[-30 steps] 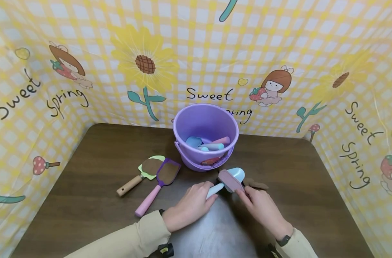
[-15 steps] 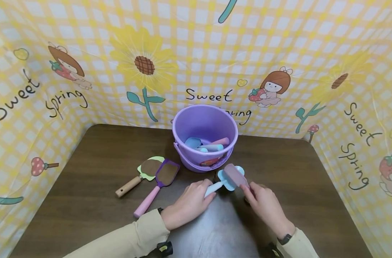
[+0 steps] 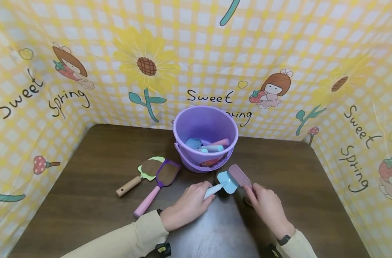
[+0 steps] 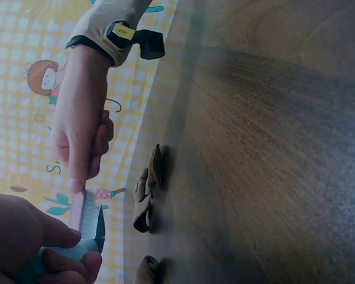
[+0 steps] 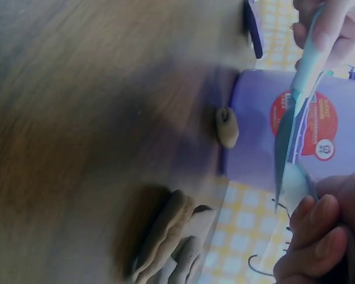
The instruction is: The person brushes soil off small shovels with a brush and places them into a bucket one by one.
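My left hand (image 3: 189,202) grips the handle of a light blue toy shovel (image 3: 228,183), its scalloped blade tilted over the table in front of the bucket. In my right hand (image 3: 270,208) is a mauve brush (image 3: 239,175) with a long flat back, lying along the right side of the blade. Pale bristles (image 4: 90,220) show against the shovel in the left wrist view. Beneath the hands lie brown curled pieces (image 5: 165,234), and a small brown roll (image 5: 227,127) sits by the bucket's base. The right hand partly hides the brown pieces in the head view.
A purple bucket (image 3: 187,157) stands behind the hands, with blue and pink handled tools inside. To the left lie a green-edged tool (image 3: 155,158) with a wooden handle and a purple-edged shovel (image 3: 147,201) with a pink handle. Patterned cloth (image 3: 212,43) surrounds the table.
The brush has moved rightward across the shovel's blade, from over its middle to its right side, uncovering more of the blade. The left hand keeps its hold on the handle, nearly still.
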Available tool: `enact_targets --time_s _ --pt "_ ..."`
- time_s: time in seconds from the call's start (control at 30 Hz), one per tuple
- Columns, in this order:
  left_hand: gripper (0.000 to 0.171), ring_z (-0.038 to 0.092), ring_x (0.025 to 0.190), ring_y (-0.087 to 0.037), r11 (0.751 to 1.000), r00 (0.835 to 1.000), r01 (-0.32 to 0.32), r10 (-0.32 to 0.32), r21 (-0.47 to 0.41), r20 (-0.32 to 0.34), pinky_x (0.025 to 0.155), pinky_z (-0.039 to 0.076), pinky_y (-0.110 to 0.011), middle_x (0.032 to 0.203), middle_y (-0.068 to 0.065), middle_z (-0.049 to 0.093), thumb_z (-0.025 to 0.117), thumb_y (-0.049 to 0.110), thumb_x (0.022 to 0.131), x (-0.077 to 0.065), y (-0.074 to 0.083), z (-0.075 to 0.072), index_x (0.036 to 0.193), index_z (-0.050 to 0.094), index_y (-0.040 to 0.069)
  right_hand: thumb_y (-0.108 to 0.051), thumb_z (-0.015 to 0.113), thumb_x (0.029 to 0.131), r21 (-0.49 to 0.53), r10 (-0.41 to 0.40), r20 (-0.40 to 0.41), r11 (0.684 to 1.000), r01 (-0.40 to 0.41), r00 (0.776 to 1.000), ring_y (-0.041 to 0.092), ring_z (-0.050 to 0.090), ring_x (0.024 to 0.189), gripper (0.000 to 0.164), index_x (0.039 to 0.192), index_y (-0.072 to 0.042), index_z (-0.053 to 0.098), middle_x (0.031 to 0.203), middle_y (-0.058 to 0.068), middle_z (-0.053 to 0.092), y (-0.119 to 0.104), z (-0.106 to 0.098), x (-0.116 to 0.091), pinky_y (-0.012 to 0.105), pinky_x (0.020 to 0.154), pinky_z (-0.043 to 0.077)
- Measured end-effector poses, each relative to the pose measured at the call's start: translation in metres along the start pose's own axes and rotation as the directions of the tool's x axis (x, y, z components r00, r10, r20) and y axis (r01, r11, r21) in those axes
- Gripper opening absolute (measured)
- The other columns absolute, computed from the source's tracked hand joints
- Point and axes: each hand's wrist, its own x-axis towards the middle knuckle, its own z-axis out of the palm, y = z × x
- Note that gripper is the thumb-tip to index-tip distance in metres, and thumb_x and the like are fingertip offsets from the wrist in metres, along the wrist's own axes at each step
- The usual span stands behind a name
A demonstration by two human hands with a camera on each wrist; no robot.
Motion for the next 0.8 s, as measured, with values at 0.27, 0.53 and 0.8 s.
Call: enact_targets --time_s 0.27,0.53,0.8 --pt "0.017 0.059 0.073 -0.015 1.000 1.000 0.013 -0.013 -0.001 0.016 0.063 0.050 -0.032 0.087 -0.004 0.064 0.077 0.005 0.092 -0.0031 -0.0003 0.0011 0.104 0.064 0.004 -0.025 0.073 0.099 0.019 -0.064 0.029 0.998 0.064 0.997 0.007 0.038 0.053 0.039 0.071 -0.018 0.047 0.061 -0.009 0.036 -0.0030 0.0052 -0.0048 0.025 0.049 0.034" --pt "0.015 0.060 0.071 -0.015 1.000 1.000 -0.002 0.002 0.006 -0.005 0.060 0.050 -0.032 0.085 -0.004 0.063 0.076 0.005 0.092 -0.0061 -0.0025 0.0015 0.101 0.063 0.005 -0.026 0.070 0.101 -0.002 0.011 -0.016 1.000 -0.011 1.000 0.011 0.039 0.051 0.039 0.072 -0.015 0.047 0.058 -0.006 0.037 -0.0009 -0.0002 -0.0043 0.030 0.048 0.034" --pt "0.015 0.059 0.071 -0.014 1.000 0.999 -0.027 0.027 0.000 -0.021 0.061 0.050 -0.031 0.086 -0.004 0.063 0.075 0.004 0.093 -0.0036 -0.0015 -0.0012 0.103 0.063 0.005 -0.023 0.075 0.098 0.039 -0.122 -0.015 0.992 0.122 0.992 0.003 0.035 0.053 0.038 0.072 -0.019 0.047 0.062 -0.011 0.034 -0.0065 0.0060 -0.0025 0.023 0.048 0.031"
